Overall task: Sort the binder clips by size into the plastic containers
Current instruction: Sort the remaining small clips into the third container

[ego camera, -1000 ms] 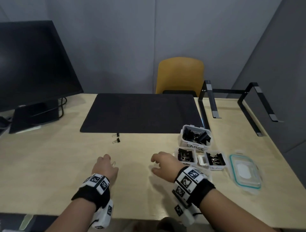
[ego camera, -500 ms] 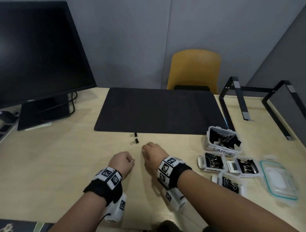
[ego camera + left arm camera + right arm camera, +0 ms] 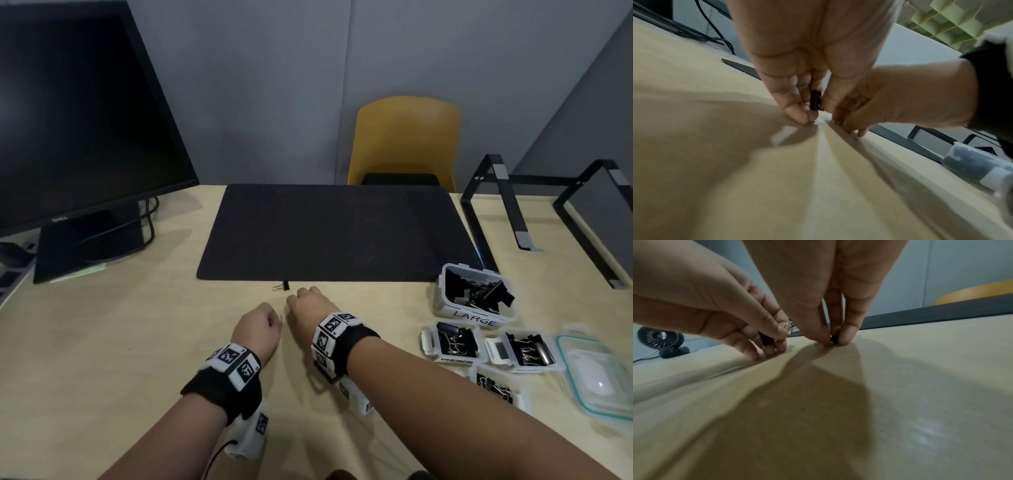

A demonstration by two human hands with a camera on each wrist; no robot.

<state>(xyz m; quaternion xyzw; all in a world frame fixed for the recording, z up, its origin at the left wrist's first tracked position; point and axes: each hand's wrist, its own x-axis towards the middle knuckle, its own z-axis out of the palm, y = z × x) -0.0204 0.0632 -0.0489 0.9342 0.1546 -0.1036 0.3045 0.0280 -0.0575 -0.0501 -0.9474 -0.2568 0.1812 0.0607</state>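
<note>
My left hand [image 3: 274,320] rests on the wooden table [image 3: 120,342] and pinches a small black binder clip [image 3: 815,101] between thumb and fingers. Just beside it, my right hand [image 3: 298,298] is knuckles-up on the table. In the right wrist view the right hand [image 3: 833,341] pinches a second small black clip [image 3: 834,337] that sits on the table. A third small clip [image 3: 284,285] lies loose at the front edge of the black mat [image 3: 329,233]. The clear container marked LARGE [image 3: 445,298] holds big black clips.
Three small open plastic boxes [image 3: 428,342], [image 3: 495,353], [image 3: 520,401] with clips stand in front of the LARGE container. A teal-rimmed lid [image 3: 596,373] lies at far right. A monitor [image 3: 78,120] stands at the left, a black laptop stand [image 3: 486,212] at back right, and a yellow chair [image 3: 407,137] behind the table.
My right hand moved left from beside the small boxes to next to my left hand and came down on one of the two clips by the mat. The left hand kept its clip.
</note>
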